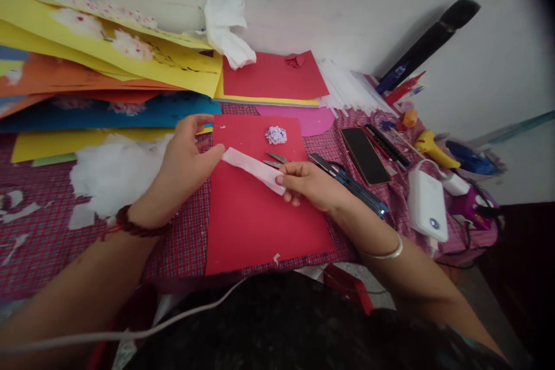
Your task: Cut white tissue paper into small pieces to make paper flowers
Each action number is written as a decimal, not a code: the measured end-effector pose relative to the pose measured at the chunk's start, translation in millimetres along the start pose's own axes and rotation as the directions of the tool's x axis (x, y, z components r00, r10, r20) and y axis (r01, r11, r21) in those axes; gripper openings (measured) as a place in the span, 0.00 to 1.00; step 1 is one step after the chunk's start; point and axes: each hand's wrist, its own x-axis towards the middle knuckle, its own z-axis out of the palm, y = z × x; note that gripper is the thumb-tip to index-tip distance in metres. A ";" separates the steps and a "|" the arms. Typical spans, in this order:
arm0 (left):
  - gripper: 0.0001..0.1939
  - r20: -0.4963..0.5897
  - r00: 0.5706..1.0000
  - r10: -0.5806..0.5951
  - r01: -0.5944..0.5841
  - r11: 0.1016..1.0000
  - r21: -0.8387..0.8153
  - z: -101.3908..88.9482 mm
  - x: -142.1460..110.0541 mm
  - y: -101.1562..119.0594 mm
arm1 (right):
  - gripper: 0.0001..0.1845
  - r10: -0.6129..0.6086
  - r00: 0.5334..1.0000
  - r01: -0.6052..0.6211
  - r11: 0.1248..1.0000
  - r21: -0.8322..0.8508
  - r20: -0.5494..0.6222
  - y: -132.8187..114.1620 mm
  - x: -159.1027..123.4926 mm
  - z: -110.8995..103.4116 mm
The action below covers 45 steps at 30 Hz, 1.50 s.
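My right hand (306, 185) pinches one end of a folded white strip of thin paper (254, 171) between thumb and fingers. The strip slants up to the left, above a red sheet (260, 219). My left hand (186, 153) has its fingers apart, and its thumb tip is at the strip's other end; whether it presses on it I cannot tell. Scissors (277, 158) show only their blades beside my right fingers, their handles hidden. A fluffy white clump with purple specks (276, 134) sits on the red sheet's upper part.
A white tissue pile (115, 167) lies left. Behind are stacked coloured sheets with paper blossoms (173, 60) and a red card (273, 78). To the right are a phone (365, 155), a blue-black tool (358, 188), a white power bank (427, 202) and a yellow glue gun (436, 149).
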 end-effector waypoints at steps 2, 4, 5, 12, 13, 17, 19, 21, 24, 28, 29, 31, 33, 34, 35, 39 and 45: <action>0.12 0.057 0.998 -0.004 0.003 1.000 0.003 -0.6 -15.1 7.1 | 0.14 0.043 0.999 -0.043 0.995 0.089 -0.003 -0.1 2.0 1.2; 0.04 0.277 0.946 -0.168 0.224 0.957 -0.184 2.1 -37.2 11.0 | 0.15 0.069 0.998 -0.069 0.986 0.151 0.009 -2.2 0.2 1.9; 0.08 0.418 0.867 -0.270 0.401 0.876 -0.267 5.2 -49.6 10.7 | 0.16 0.071 0.997 -0.074 0.983 0.169 0.018 -3.8 -2.3 2.5; 0.18 0.563 0.669 -0.485 0.736 0.328 -0.592 49.6 -103.5 -9.5 | 0.17 0.045 0.995 -0.061 0.981 0.185 0.088 -13.0 -30.5 18.0; 0.19 0.543 0.690 -0.479 0.711 0.310 -0.631 55.1 -104.4 -10.7 | 0.16 0.046 0.995 -0.062 0.983 0.172 0.092 -13.1 -34.2 20.3; 0.23 0.452 0.755 -0.474 0.619 0.292 -0.729 65.8 -102.3 -11.4 | 0.13 0.045 0.998 -0.049 0.996 0.077 0.053 -11.7 -47.7 24.6; 0.21 0.417 0.771 -0.481 0.592 0.301 -0.748 65.0 -102.1 -11.9 | 0.13 0.039 0.999 -0.039 0.999 0.009 0.019 -10.3 -53.8 24.0; 0.15 0.402 0.780 -0.481 0.580 0.312 -0.753 62.2 -103.2 -12.7 | 0.12 0.030 1.000 -0.030 0.999 -0.045 -0.001 -8.3 -58.6 22.4; 0.09 0.405 0.796 -0.451 0.576 0.354 -0.737 57.8 -106.0 -14.1 | 0.12 0.021 1.000 -0.021 0.997 -0.078 0.002 -4.0 -61.5 20.8; 0.10 0.405 0.811 -0.422 0.574 0.443 -0.689 54.8 -108.1 -13.5 | 0.13 0.018 0.999 -0.016 0.996 -0.086 0.029 1.5 -58.9 23.4; 0.10 0.405 0.810 -0.425 0.578 0.459 -0.675 54.1 -107.8 -12.2 | 0.13 0.017 0.999 -0.013 0.996 -0.092 0.040 2.3 -58.4 24.3; 0.10 0.405 0.804 -0.435 0.589 0.495 -0.639 51.8 -104.7 -7.6 | 0.13 -0.001 0.997 0.010 0.992 -0.129 0.073 3.0 -59.1 23.8; 0.10 0.401 0.808 -0.431 0.588 0.556 -0.587 46.7 -97.1 -0.2 | 0.12 -0.092 0.995 0.100 0.967 -0.234 0.047 3.8 -63.1 16.9; 0.10 0.392 0.821 -0.415 0.571 0.596 -0.565 43.1 -91.1 4.4 | 0.10 -0.174 0.985 0.160 0.932 -0.326 -0.014 4.7 -66.1 10.3; 0.10 0.380 0.839 -0.390 0.544 0.638 -0.546 38.7 -83.8 9.2 | 0.09 -0.273 0.957 0.201 0.873 -0.445 -0.103 6.4 -69.8 1.6; 0.09 0.328 0.893 -0.307 0.434 0.780 -0.452 19.9 -46.6 25.0 | 0.12 -0.595 0.724 -0.041 0.467 -0.883 -0.349 22.9 -85.0 -43.5; 0.14 0.257 0.917 -0.307 0.397 0.773 -0.494 15.3 -5.9 22.1 | 0.22 -0.504 0.779 -0.293 0.233 -0.927 -0.373 52.7 -94.7 -75.4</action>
